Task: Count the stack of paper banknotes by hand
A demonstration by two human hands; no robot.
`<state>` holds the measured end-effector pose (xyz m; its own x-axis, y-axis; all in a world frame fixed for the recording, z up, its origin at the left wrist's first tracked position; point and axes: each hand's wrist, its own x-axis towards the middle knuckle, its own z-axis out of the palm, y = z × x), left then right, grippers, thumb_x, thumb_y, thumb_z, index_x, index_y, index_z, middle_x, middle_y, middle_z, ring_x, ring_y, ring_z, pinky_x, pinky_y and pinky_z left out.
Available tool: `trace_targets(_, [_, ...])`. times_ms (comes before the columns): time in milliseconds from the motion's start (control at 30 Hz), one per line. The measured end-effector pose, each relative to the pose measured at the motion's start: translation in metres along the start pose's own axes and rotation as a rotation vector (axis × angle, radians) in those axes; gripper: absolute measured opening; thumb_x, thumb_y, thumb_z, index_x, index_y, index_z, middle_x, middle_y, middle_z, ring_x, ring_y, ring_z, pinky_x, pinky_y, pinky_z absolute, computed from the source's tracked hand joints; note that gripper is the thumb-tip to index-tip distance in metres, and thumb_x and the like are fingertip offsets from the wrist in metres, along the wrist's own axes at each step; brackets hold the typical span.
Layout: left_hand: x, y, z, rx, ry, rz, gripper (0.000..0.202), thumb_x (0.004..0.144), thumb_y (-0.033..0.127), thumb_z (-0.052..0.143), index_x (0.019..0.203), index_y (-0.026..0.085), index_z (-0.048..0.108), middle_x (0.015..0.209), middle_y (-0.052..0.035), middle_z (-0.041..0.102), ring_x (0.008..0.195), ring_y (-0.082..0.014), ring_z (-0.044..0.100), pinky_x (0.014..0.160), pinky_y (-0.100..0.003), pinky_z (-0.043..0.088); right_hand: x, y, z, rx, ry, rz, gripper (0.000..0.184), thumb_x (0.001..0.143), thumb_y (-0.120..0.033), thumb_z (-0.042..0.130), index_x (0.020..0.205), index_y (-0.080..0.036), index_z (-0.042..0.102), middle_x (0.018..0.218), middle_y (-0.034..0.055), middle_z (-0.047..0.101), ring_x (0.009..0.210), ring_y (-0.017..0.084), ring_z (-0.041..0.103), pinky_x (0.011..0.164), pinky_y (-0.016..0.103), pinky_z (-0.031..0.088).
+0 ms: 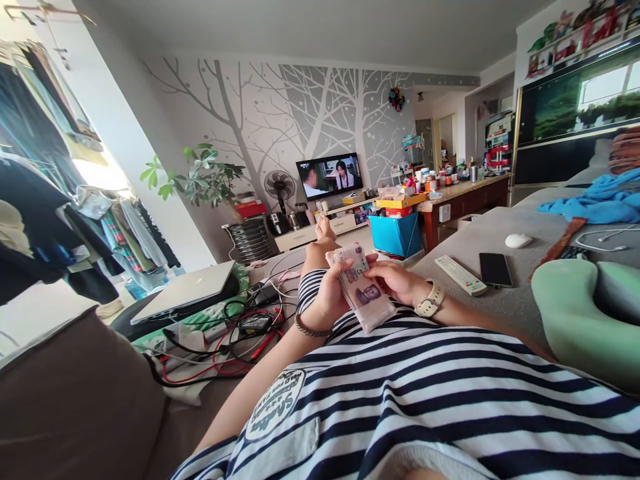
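I lie back on a sofa in a blue and white striped shirt. My left hand (pixel 327 293) is wrapped round a stack of purple banknotes (pixel 363 293) held above my lap. My right hand (pixel 397 279), with a beige watch on the wrist, grips the stack's right side, its fingers curled on the top note. A bead bracelet circles my left wrist. My bare legs stretch out beyond the notes towards the television.
A remote control (pixel 460 275), a black phone (pixel 495 269) and a white mouse (pixel 519 241) lie on the grey sofa to my right, by a green cushion (pixel 580 313). Left: a silver laptop (pixel 185 290) and tangled cables (pixel 235 337). Ahead stand a blue box (pixel 395 235) and a television (pixel 330 175).
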<state>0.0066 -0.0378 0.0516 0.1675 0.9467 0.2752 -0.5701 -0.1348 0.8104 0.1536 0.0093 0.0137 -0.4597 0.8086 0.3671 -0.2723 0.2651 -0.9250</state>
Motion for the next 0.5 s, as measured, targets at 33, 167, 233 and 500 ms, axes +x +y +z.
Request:
trace_targets(33, [0.002, -0.002, -0.002, -0.006, 0.020, 0.005, 0.035, 0.074, 0.018, 0.072, 0.109, 0.020, 0.071, 0.102, -0.0095, 0.080, 0.119, -0.0388, 0.073, 0.108, -0.057, 0.056, 0.000, 0.002, -0.001, -0.082, 0.009, -0.034, 0.028, 0.082, -0.047, 0.077, 0.089, -0.020, 0.072, 0.080, 0.0045, 0.073, 0.070, 0.021, 0.065, 0.064, 0.032, 0.050])
trace_targets(167, [0.008, -0.002, -0.011, -0.082, 0.038, 0.065, 0.039, 0.069, 0.019, 0.065, 0.107, 0.021, 0.070, 0.096, -0.0083, 0.078, 0.116, -0.0380, 0.074, 0.105, -0.057, 0.058, -0.004, -0.001, -0.010, -0.542, 0.167, -0.384, 0.033, 0.093, -0.055, 0.072, 0.101, -0.022, 0.071, 0.098, 0.0057, 0.076, 0.087, 0.024, 0.068, 0.081, 0.037, 0.055])
trace_targets(233, [0.010, 0.000, -0.014, -0.103, 0.054, 0.064, 0.034, 0.069, 0.020, 0.062, 0.102, 0.020, 0.071, 0.095, -0.0091, 0.078, 0.116, -0.0372, 0.074, 0.103, -0.056, 0.059, -0.008, -0.008, -0.015, -0.728, 0.144, -0.582, 0.040, 0.092, -0.059, 0.077, 0.109, -0.023, 0.070, 0.114, 0.0095, 0.074, 0.104, 0.028, 0.069, 0.095, 0.042, 0.055])
trace_targets(500, [0.013, 0.001, -0.020, -0.085, 0.112, 0.058, 0.030, 0.070, 0.023, 0.058, 0.096, 0.020, 0.073, 0.091, -0.0099, 0.078, 0.113, -0.0374, 0.074, 0.096, -0.051, 0.063, -0.019, -0.027, -0.021, -1.138, -0.279, -0.804, 0.053, 0.078, -0.055, 0.093, 0.117, -0.024, 0.073, 0.158, 0.0168, 0.054, 0.149, 0.038, 0.047, 0.125, 0.057, 0.037])
